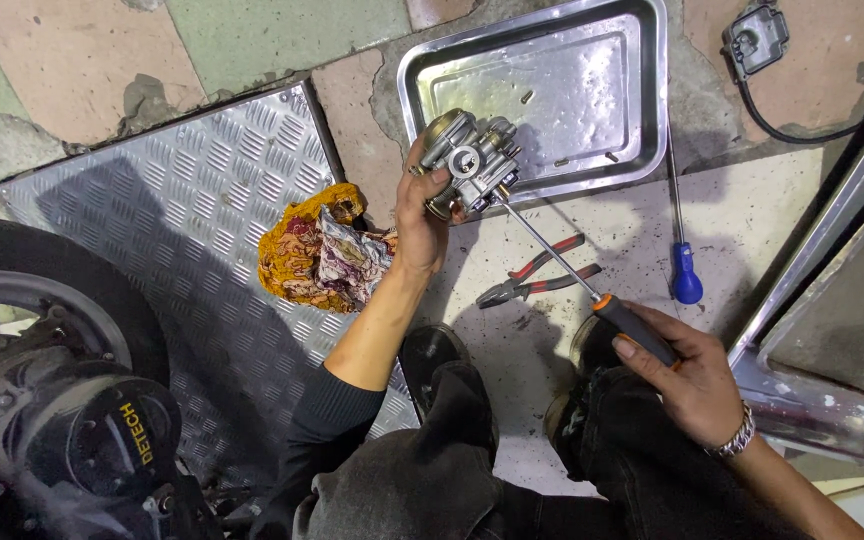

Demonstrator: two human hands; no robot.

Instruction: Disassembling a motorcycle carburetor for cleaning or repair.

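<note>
The left hand (420,225) is raised on an outstretched forearm, fingers curled shut around a metal carburettor (469,160) — dark sleeve at the elbow. The right hand (682,375), braceleted at the wrist, sits lower right of the carburettor — fingers closed on a screwdriver (592,295) handle.

We see even, fairly bright overhead light, glare on the steel tray (607,120) at one o'clock, our soft shadow over the tread plate (202,230) at nine, sharp focus, slight wide-angle bending at edges

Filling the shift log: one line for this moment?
left hand: holds carburetor | right hand: screwdriver tip on it | over tray
</note>
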